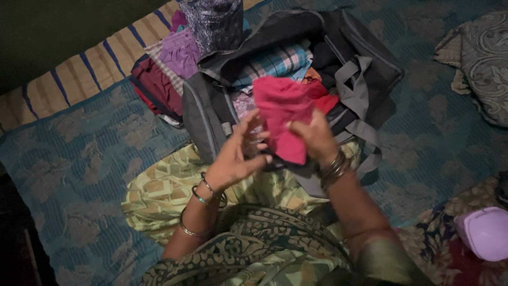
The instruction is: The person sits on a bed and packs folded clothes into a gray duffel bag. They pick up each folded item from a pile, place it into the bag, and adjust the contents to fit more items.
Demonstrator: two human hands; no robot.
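While the right hand (pixel 313 136) grips a folded red cloth (pixel 283 116) and the left hand (pixel 238 153) lies against its left edge with fingers spread wide, the cloth hangs just above an open dark bag (pixel 365 58) packed with folded clothes (pixel 278 62) on a blue patterned bedspread (pixel 84 159).

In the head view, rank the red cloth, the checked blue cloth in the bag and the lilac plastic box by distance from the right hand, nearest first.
1. red cloth: held in the right hand.
2. checked blue cloth: beyond, inside the open bag.
3. lilac plastic box: far right, on the bedding.
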